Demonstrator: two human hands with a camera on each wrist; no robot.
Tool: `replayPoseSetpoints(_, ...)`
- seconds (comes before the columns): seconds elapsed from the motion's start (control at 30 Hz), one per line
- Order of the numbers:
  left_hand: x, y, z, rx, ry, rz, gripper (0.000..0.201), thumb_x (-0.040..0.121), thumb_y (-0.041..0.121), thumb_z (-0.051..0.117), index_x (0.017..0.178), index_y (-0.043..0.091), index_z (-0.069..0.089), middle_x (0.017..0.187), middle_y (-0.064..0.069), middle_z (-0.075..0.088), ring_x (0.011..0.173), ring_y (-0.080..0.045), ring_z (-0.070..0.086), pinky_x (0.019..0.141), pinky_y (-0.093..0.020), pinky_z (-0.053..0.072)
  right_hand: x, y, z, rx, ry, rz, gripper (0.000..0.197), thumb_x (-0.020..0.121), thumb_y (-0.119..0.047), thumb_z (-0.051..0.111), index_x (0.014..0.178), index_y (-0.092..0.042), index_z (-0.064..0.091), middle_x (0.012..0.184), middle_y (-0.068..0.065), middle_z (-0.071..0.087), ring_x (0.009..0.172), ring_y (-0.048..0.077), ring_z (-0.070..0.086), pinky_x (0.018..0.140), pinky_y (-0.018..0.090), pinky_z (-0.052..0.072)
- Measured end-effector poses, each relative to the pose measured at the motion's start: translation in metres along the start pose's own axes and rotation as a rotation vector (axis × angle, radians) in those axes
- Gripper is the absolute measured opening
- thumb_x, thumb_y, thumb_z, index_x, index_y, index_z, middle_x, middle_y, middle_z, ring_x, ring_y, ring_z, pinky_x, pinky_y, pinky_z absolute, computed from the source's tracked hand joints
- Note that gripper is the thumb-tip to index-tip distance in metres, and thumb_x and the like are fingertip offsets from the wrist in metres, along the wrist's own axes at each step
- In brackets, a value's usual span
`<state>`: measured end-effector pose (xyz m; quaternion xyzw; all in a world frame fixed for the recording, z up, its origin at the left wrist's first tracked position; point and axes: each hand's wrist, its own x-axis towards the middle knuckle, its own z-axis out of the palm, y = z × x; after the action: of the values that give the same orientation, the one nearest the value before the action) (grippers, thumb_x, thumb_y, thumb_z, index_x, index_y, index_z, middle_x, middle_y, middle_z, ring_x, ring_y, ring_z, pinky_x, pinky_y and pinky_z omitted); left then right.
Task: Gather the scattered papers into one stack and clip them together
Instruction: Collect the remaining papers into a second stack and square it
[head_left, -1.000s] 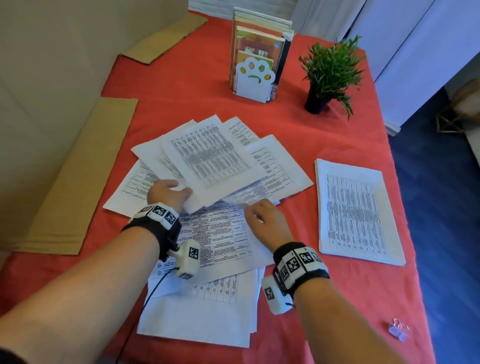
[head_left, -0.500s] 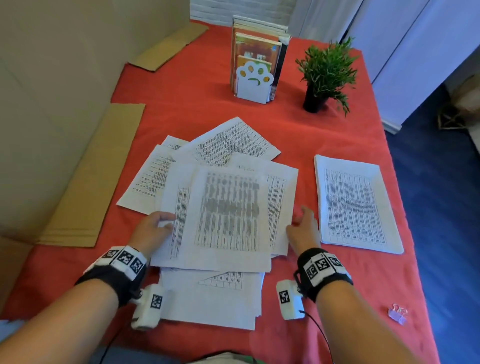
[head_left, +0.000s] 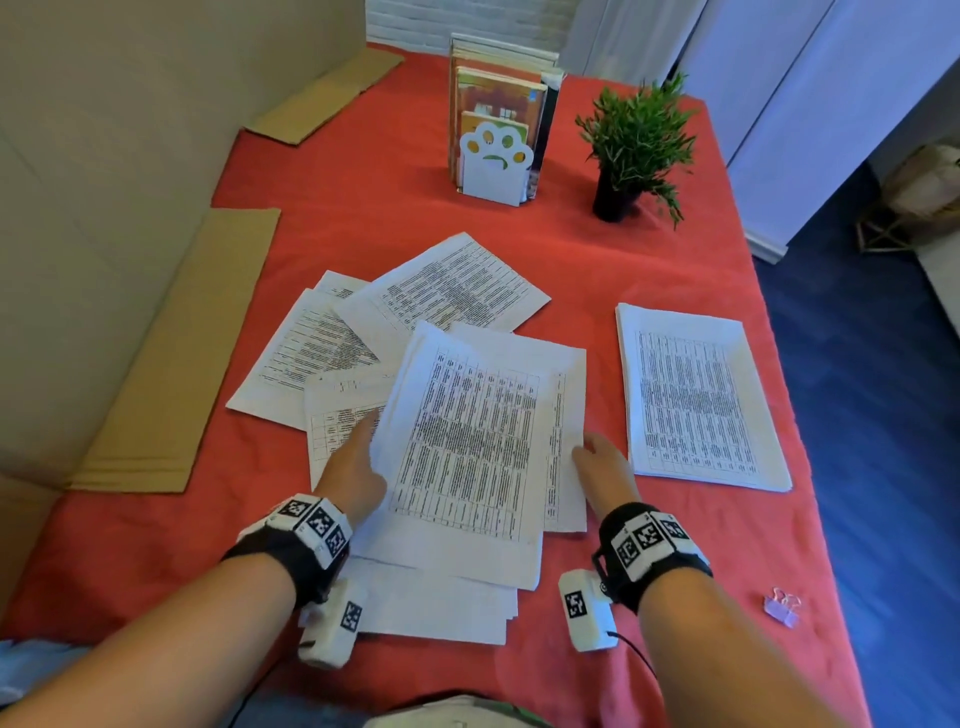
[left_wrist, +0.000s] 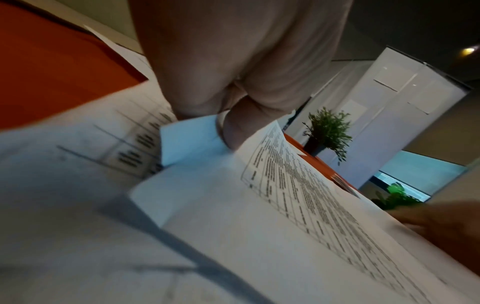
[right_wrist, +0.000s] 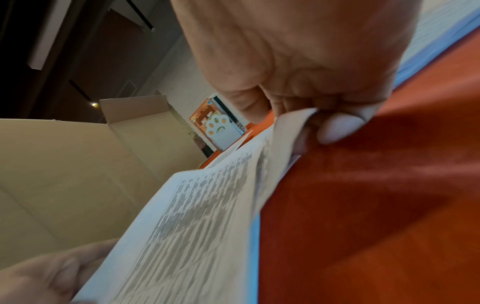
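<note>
Both hands hold a bunch of printed sheets (head_left: 467, 441) in the middle of the red table (head_left: 363, 218). My left hand (head_left: 371, 441) grips its left edge, with the fingers tucked under the top sheets (left_wrist: 285, 195). My right hand (head_left: 584, 452) pinches the right edge (right_wrist: 280, 144), one fingertip (right_wrist: 340, 127) showing under the paper. More loose sheets (head_left: 447, 291) lie fanned out behind and to the left (head_left: 311, 358). Another pile (head_left: 431, 603) lies under the bunch near the front edge. A neat stack (head_left: 696, 400) sits to the right. Pale binder clips (head_left: 782, 608) lie at the front right.
A book holder with a paw-shaped end (head_left: 496, 166) and a small potted plant (head_left: 634, 150) stand at the back. Cardboard flaps (head_left: 182, 353) lie along the left side beside a cardboard wall. The table's right edge drops to a blue floor (head_left: 883, 467).
The hands swept several sheets together and pulled them toward me. The bunch now sits squarer between both hands, its left edge raised, and a sheet under it shows at the left.
</note>
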<state>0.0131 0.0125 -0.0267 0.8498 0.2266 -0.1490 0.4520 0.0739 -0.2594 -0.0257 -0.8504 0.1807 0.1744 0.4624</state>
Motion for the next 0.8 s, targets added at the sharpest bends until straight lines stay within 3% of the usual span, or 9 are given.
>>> replayPoseSetpoints(0.1, -0.011, 0.013, 0.015, -0.006, -0.119, 0.066, 0.075, 0.084, -0.014, 0.034, 0.149, 0.024, 0.023, 0.148, 0.001, 0.038, 0.136, -0.022, 0.037, 0.107, -0.029, 0.031, -0.006, -0.002, 0.010, 0.038, -0.052, 0.022, 0.035, 0.090, -0.021, 0.051, 0.124, -0.016, 0.045, 0.108, 0.003, 0.060, 0.095, 0.023, 0.060, 0.084, 0.035, 0.050)
replayPoseSetpoints(0.17, -0.009, 0.018, 0.023, -0.027, -0.168, 0.089, 0.065, 0.088, -0.007, 0.036, 0.146, 0.022, 0.032, 0.139, 0.000, 0.050, 0.125, -0.022, 0.048, 0.100, -0.031, 0.040, -0.007, -0.002, 0.015, -0.058, -0.057, 0.001, 0.033, 0.088, -0.011, 0.052, 0.119, -0.011, 0.044, 0.103, 0.004, 0.058, 0.094, 0.025, 0.060, 0.081, 0.035, 0.050)
replayPoseSetpoints(0.23, 0.000, 0.016, 0.019, -0.020, -0.059, 0.091, 0.050, 0.092, 0.003, 0.044, 0.140, 0.017, 0.042, 0.122, -0.006, 0.058, 0.109, -0.024, 0.056, 0.089, -0.031, 0.046, -0.006, 0.001, 0.013, -0.162, -0.021, -0.014, 0.028, 0.086, -0.005, 0.048, 0.114, -0.007, 0.049, 0.099, 0.008, 0.060, 0.093, 0.028, 0.061, 0.078, 0.036, 0.051)
replayPoseSetpoints(0.33, 0.023, 0.005, -0.007, 0.327, 0.257, 0.109, 0.049, 0.086, 0.004, 0.054, 0.134, 0.011, 0.048, 0.132, -0.015, 0.052, 0.121, -0.034, 0.049, 0.101, -0.045, 0.043, -0.001, 0.010, -0.001, -0.237, -0.016, 0.013, 0.030, 0.084, -0.003, 0.046, 0.112, -0.006, 0.057, 0.094, 0.011, 0.065, 0.081, 0.027, 0.062, 0.064, 0.028, 0.047)
replayPoseSetpoints(0.4, 0.039, 0.001, -0.025, 0.511, 0.306, 0.105, 0.055, 0.082, 0.000, 0.053, 0.136, 0.014, 0.046, 0.142, -0.013, 0.044, 0.131, -0.035, 0.040, 0.106, -0.049, 0.037, 0.002, 0.015, -0.010, -0.246, -0.034, 0.023, 0.028, 0.086, -0.005, 0.048, 0.112, -0.006, 0.058, 0.092, 0.013, 0.066, 0.071, 0.023, 0.060, 0.057, 0.026, 0.046)
replayPoseSetpoints(0.47, 0.055, 0.001, -0.039, 0.645, 0.240, 0.100, 0.061, 0.085, 0.008, 0.052, 0.143, 0.018, 0.032, 0.155, -0.007, 0.027, 0.142, -0.032, 0.024, 0.111, -0.054, 0.027, 0.005, 0.016, -0.016, -0.257, -0.052, 0.007, 0.024, 0.089, -0.008, 0.047, 0.110, -0.006, 0.059, 0.090, 0.013, 0.065, 0.067, 0.021, 0.057, 0.056, 0.026, 0.047)
replayPoseSetpoints(0.57, 0.072, 0.007, -0.050, 0.758, 0.080, 0.030, 0.062, 0.092, 0.025, 0.044, 0.148, 0.026, 0.017, 0.160, 0.001, 0.012, 0.147, -0.030, 0.007, 0.114, -0.059, 0.011, 0.006, 0.017, -0.018, -0.217, 0.006, -0.017, 0.024, 0.092, -0.010, 0.044, 0.112, -0.008, 0.057, 0.097, 0.013, 0.065, 0.081, 0.027, 0.063, 0.071, 0.035, 0.054)
replayPoseSetpoints(0.7, 0.073, 0.011, -0.055, 0.831, 0.062, 0.071, 0.057, 0.084, 0.046, 0.055, 0.136, 0.031, 0.037, 0.141, -0.008, 0.043, 0.131, -0.032, 0.038, 0.107, -0.056, 0.028, 0.005, 0.016, -0.019, -0.167, 0.116, 0.021, 0.031, 0.094, -0.015, 0.044, 0.118, 0.000, 0.056, 0.110, 0.016, 0.064, 0.101, 0.031, 0.061, 0.092, 0.040, 0.050)
replayPoseSetpoints(0.8, 0.064, 0.003, -0.053, 0.818, 0.040, 0.067, 0.073, 0.073, 0.052, 0.067, 0.137, 0.033, 0.037, 0.142, -0.006, 0.036, 0.129, -0.031, 0.039, 0.104, -0.049, 0.035, 0.002, 0.013, -0.020, -0.133, 0.040, 0.062, 0.024, 0.097, -0.021, 0.044, 0.095, -0.002, 0.059, 0.088, 0.009, 0.059, 0.084, 0.026, 0.055, 0.072, 0.029, 0.044)
